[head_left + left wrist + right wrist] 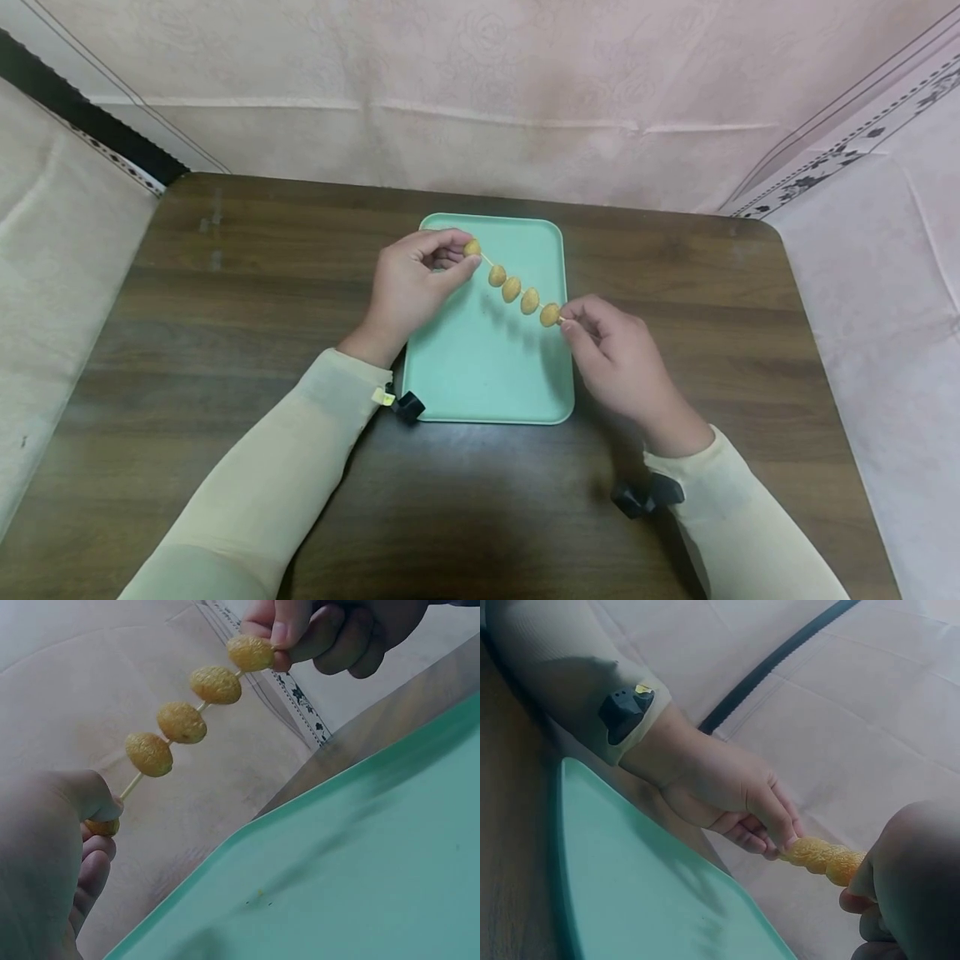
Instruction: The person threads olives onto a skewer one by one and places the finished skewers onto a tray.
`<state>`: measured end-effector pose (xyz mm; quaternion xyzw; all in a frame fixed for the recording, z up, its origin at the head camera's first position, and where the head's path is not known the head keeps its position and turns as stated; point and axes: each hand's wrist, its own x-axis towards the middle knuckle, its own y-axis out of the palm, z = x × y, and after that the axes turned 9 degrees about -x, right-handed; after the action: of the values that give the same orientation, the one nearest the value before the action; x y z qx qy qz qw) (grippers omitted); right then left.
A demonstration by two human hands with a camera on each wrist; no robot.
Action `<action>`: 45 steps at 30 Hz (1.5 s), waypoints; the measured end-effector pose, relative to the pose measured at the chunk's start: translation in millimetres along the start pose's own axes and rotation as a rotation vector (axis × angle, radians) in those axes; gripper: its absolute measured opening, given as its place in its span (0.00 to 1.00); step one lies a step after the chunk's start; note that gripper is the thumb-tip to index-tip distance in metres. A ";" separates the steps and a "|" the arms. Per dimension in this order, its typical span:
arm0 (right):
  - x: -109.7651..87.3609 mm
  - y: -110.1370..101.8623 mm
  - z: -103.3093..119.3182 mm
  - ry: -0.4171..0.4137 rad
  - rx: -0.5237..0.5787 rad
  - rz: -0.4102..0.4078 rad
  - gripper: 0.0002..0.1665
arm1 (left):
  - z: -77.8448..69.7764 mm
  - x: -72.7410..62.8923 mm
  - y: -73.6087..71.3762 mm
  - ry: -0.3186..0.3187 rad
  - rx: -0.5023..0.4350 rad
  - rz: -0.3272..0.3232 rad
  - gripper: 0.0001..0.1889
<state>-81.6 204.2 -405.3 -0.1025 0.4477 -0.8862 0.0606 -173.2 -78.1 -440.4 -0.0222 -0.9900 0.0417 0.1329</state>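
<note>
Several golden-brown, wrinkled oval food balls (512,289) are threaded on a thin pale skewer (130,786), held slantwise above a mint-green tray (487,392). My left hand (420,279) pinches the ball at the skewer's far-left end (472,247) between thumb and fingers. A stretch of bare stick separates that ball from the others, which sit closer together. At the lower right end, my right hand (618,362) pinches the skewer just beside the last ball (550,315). In the left wrist view, left fingers partly hide the end ball (103,827).
The tray lies on a dark brown wooden table (262,333), with a few tiny crumbs (260,893) on its surface. Pale patterned cloth (487,100) hangs behind and at both sides. Each sleeve cuff carries a small black camera (408,407).
</note>
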 end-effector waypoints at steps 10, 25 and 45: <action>2.3 -0.8 1.2 0.014 0.001 -0.001 0.10 | -4.3 -1.3 4.2 0.042 -0.013 0.049 0.11; 4.2 -0.4 -0.5 0.028 -0.022 0.012 0.09 | -1.9 -3.0 7.2 0.085 0.016 0.078 0.13; 12.0 32.3 5.7 -0.232 -0.266 0.114 0.11 | 10.3 -3.0 4.6 0.025 0.309 0.192 0.15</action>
<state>-91.3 178.2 -426.4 -0.1853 0.5563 -0.7964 0.1480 -172.9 -74.5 -451.5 -0.0965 -0.9634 0.2055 0.1425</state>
